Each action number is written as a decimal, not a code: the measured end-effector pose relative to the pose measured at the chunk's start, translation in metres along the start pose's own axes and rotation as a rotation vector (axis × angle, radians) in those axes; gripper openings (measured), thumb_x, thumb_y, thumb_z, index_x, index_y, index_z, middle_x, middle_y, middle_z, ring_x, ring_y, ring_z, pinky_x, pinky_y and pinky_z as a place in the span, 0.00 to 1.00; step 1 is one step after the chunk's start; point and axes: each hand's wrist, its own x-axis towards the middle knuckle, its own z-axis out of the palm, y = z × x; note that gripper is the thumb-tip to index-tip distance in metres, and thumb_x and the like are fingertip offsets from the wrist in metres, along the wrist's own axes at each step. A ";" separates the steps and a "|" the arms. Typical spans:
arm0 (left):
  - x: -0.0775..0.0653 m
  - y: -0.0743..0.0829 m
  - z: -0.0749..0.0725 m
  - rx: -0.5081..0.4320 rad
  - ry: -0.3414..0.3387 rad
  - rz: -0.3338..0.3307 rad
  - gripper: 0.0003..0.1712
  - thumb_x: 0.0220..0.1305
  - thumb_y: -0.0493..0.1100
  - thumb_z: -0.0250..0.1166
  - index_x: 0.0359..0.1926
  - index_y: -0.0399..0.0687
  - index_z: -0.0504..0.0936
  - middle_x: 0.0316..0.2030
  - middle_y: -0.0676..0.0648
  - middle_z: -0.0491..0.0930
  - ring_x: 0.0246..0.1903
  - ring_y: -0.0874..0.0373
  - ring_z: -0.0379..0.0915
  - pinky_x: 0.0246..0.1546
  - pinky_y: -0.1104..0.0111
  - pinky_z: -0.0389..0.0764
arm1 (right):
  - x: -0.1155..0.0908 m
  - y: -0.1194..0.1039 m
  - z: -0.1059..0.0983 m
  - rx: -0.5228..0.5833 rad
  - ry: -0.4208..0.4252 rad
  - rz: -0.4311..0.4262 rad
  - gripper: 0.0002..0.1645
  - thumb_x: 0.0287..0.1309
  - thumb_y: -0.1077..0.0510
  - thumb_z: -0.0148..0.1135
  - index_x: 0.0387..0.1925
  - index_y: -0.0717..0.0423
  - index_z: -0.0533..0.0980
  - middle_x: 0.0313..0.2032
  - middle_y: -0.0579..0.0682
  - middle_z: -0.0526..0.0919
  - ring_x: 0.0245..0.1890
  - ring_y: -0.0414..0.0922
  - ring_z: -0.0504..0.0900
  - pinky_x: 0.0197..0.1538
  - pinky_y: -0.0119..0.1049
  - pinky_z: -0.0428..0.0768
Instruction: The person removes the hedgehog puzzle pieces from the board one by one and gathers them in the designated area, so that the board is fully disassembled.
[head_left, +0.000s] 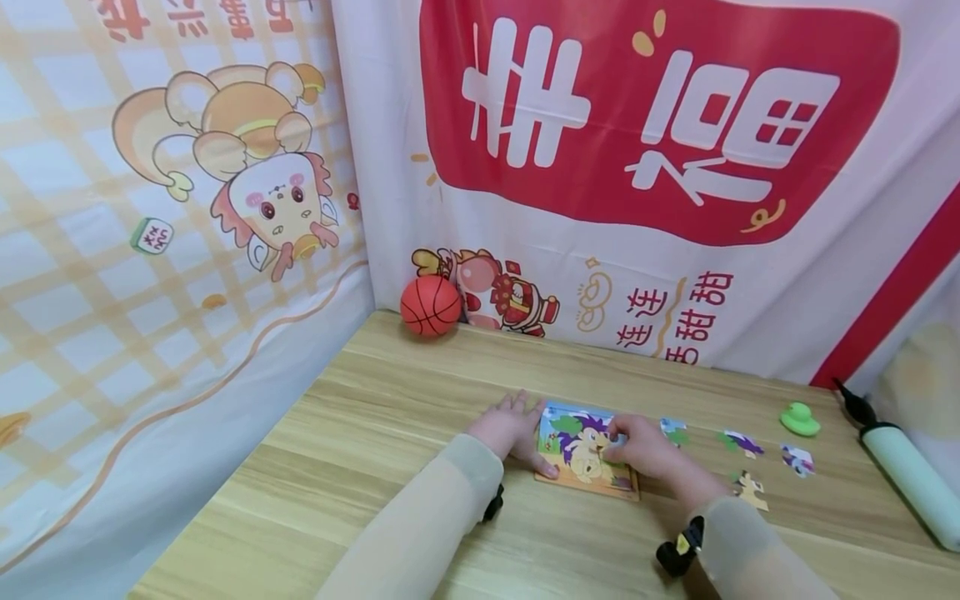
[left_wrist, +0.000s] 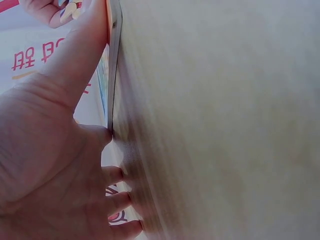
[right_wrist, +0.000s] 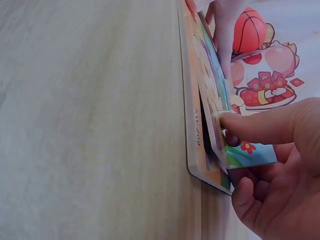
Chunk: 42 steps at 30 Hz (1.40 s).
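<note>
A jigsaw puzzle board [head_left: 592, 492] with a wooden-toned frame and a purple-haired hedgehog picture lies on the table. My left hand [head_left: 510, 429] rests at its left side, fingers spread and thumb on the lower left corner. In the left wrist view, the thumb of the left hand [left_wrist: 55, 135] lies along the board's edge [left_wrist: 114, 65] while the other fingertips touch the table. Over the board's right side, my right hand [head_left: 645, 448] pinches a puzzle piece [right_wrist: 255, 156] with a red flower on blue and green. Part of that piece is hidden by the fingers.
Loose puzzle pieces lie right of the board, among them a blue-green one [head_left: 675, 431], a purple one [head_left: 742, 443] and a tan one [head_left: 750, 490]. Farther right are a green toy duck [head_left: 800, 419] and a pale green pump [head_left: 911, 483]. A small basketball [head_left: 431, 306] sits at the back left.
</note>
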 end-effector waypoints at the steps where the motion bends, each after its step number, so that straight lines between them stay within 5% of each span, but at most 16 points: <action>1: 0.001 0.000 0.000 0.001 -0.003 0.000 0.80 0.26 0.86 0.66 0.79 0.67 0.39 0.78 0.46 0.34 0.75 0.45 0.31 0.72 0.52 0.44 | 0.000 -0.001 0.000 -0.005 -0.007 0.002 0.10 0.55 0.64 0.71 0.31 0.54 0.75 0.32 0.50 0.76 0.33 0.48 0.72 0.38 0.42 0.69; 11: 0.018 -0.003 0.009 0.008 0.009 -0.002 0.82 0.23 0.87 0.66 0.79 0.69 0.38 0.78 0.47 0.34 0.75 0.45 0.31 0.71 0.51 0.45 | -0.003 -0.002 -0.006 -0.057 -0.048 -0.042 0.08 0.63 0.62 0.65 0.28 0.54 0.76 0.29 0.49 0.75 0.32 0.47 0.71 0.36 0.41 0.70; 20: 0.014 0.001 0.009 0.005 0.014 -0.001 0.81 0.23 0.87 0.66 0.79 0.70 0.39 0.78 0.47 0.34 0.75 0.45 0.32 0.71 0.50 0.46 | -0.016 0.001 -0.024 0.093 -0.046 -0.041 0.07 0.68 0.66 0.55 0.36 0.66 0.78 0.34 0.53 0.80 0.34 0.50 0.76 0.36 0.42 0.76; 25: 0.014 0.001 0.009 0.003 0.014 0.004 0.81 0.24 0.86 0.66 0.79 0.69 0.39 0.78 0.47 0.34 0.75 0.45 0.32 0.71 0.50 0.45 | -0.027 0.016 -0.052 0.176 -0.020 -0.021 0.18 0.70 0.61 0.56 0.54 0.71 0.75 0.44 0.59 0.81 0.43 0.54 0.80 0.44 0.50 0.81; 30: 0.011 0.001 0.009 -0.030 0.008 -0.003 0.81 0.24 0.85 0.68 0.79 0.69 0.40 0.78 0.47 0.34 0.75 0.46 0.31 0.71 0.50 0.45 | -0.046 0.037 -0.090 0.169 0.020 0.008 0.24 0.67 0.54 0.62 0.54 0.70 0.73 0.44 0.59 0.83 0.43 0.53 0.81 0.51 0.58 0.75; 37: -0.003 0.004 -0.001 -0.031 -0.011 -0.004 0.78 0.29 0.84 0.68 0.79 0.67 0.40 0.78 0.47 0.34 0.75 0.46 0.30 0.72 0.52 0.44 | -0.083 0.084 -0.138 0.094 0.172 0.120 0.27 0.67 0.48 0.62 0.51 0.70 0.75 0.38 0.54 0.86 0.35 0.45 0.80 0.38 0.43 0.79; 42: -0.021 0.008 -0.016 -0.018 -0.002 -0.005 0.75 0.34 0.81 0.70 0.79 0.63 0.43 0.78 0.45 0.37 0.75 0.44 0.33 0.72 0.52 0.46 | -0.102 0.115 -0.157 0.064 0.188 0.200 0.30 0.69 0.47 0.60 0.52 0.74 0.74 0.34 0.50 0.84 0.31 0.45 0.75 0.30 0.38 0.75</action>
